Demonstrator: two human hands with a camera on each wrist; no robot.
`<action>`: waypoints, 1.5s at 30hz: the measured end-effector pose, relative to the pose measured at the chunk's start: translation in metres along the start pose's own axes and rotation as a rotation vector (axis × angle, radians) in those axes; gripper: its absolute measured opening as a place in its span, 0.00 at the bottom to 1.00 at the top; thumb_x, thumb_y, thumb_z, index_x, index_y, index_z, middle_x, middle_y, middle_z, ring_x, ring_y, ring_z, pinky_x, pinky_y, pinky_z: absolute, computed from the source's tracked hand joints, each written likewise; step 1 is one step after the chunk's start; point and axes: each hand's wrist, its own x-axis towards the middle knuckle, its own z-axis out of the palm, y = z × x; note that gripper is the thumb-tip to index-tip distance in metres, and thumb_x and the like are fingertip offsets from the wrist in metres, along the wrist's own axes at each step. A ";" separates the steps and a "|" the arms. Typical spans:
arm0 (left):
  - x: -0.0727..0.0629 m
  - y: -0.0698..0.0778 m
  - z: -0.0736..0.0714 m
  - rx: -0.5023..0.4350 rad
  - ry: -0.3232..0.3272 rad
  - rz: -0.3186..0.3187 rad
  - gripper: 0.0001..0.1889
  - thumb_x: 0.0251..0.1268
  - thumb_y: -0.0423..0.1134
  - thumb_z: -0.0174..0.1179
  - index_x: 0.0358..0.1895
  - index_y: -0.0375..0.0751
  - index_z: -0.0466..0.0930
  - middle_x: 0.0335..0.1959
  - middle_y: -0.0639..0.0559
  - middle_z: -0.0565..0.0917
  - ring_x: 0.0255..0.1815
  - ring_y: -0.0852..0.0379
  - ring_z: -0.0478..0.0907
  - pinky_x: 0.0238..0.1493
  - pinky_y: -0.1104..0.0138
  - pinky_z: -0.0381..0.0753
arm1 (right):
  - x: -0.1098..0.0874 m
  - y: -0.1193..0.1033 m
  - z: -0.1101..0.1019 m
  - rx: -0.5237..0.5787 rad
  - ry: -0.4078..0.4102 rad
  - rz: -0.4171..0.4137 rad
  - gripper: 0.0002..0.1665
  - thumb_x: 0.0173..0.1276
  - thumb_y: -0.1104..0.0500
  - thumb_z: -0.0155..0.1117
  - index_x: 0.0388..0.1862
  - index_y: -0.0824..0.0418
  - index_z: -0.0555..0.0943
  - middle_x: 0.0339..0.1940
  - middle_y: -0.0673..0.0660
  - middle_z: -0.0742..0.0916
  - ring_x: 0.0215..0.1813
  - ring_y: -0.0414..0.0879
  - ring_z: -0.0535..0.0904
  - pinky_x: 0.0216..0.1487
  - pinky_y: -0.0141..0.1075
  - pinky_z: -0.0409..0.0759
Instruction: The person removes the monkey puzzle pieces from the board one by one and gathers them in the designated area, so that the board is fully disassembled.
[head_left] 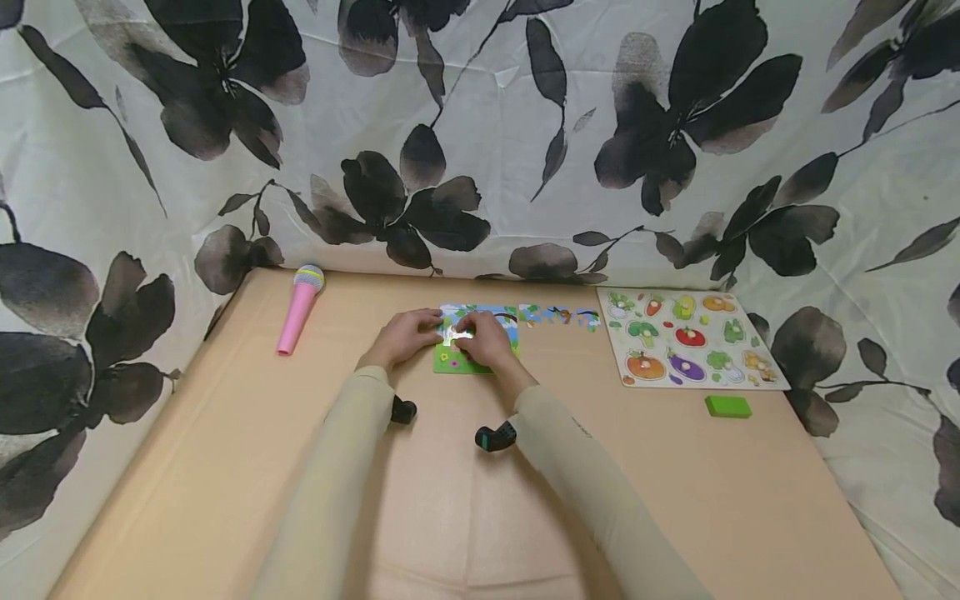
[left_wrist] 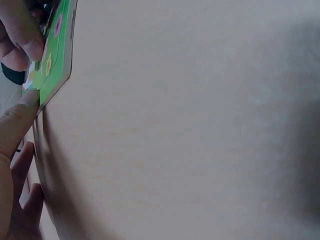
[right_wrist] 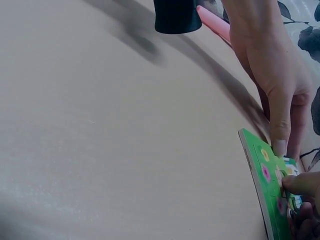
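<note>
A jigsaw puzzle board [head_left: 450, 364] with a green lower part and small flowers lies at the table's far middle. My left hand [head_left: 405, 337] rests at its left edge, the thumb touching the board's surface in the left wrist view and the other fingers fairly straight beside it. Over the board, my right hand [head_left: 487, 340] has its fingers curled and pinches a small puzzle piece [right_wrist: 284, 175], mostly hidden by the thumb and fingers. A pale patch shows between the hands on the board. Loose puzzle pieces [head_left: 558, 316] lie right of the board.
A white vegetable board [head_left: 701, 337] lies at the far right, with a green block [head_left: 728, 407] in front of it. At the far left is a pink toy microphone [head_left: 298, 312]. Floral cloth [head_left: 510, 150] hangs behind the table [head_left: 225, 467].
</note>
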 end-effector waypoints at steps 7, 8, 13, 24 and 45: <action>0.002 -0.003 0.002 0.012 -0.009 -0.006 0.23 0.69 0.44 0.61 0.64 0.41 0.77 0.72 0.52 0.69 0.74 0.46 0.60 0.72 0.46 0.58 | -0.002 -0.003 0.002 0.043 0.028 0.002 0.13 0.62 0.64 0.69 0.46 0.58 0.88 0.50 0.55 0.86 0.58 0.51 0.77 0.63 0.42 0.73; 0.002 -0.004 0.002 0.014 -0.010 -0.004 0.23 0.69 0.44 0.61 0.64 0.41 0.77 0.72 0.52 0.69 0.74 0.46 0.60 0.72 0.46 0.58 | -0.001 -0.003 0.002 0.046 0.037 0.001 0.13 0.61 0.64 0.69 0.46 0.58 0.89 0.50 0.55 0.86 0.59 0.51 0.77 0.63 0.42 0.73; 0.003 -0.004 0.003 0.009 -0.006 0.000 0.22 0.69 0.44 0.61 0.64 0.42 0.78 0.71 0.53 0.69 0.74 0.46 0.61 0.72 0.46 0.58 | 0.000 -0.003 0.005 0.072 0.065 0.012 0.11 0.59 0.66 0.70 0.42 0.59 0.88 0.46 0.55 0.87 0.55 0.51 0.79 0.61 0.42 0.74; 0.005 -0.006 0.003 0.011 -0.001 0.008 0.22 0.68 0.43 0.62 0.63 0.42 0.78 0.71 0.53 0.70 0.74 0.46 0.60 0.70 0.43 0.58 | -0.001 -0.007 0.006 0.137 0.071 0.094 0.12 0.59 0.66 0.70 0.43 0.60 0.89 0.52 0.58 0.83 0.60 0.51 0.74 0.66 0.41 0.69; 0.004 -0.005 0.001 0.005 0.001 0.019 0.22 0.67 0.43 0.63 0.62 0.40 0.79 0.70 0.51 0.71 0.73 0.46 0.62 0.71 0.46 0.59 | -0.002 -0.001 -0.001 0.296 0.037 0.198 0.09 0.68 0.62 0.64 0.43 0.58 0.89 0.54 0.58 0.83 0.56 0.52 0.77 0.58 0.42 0.75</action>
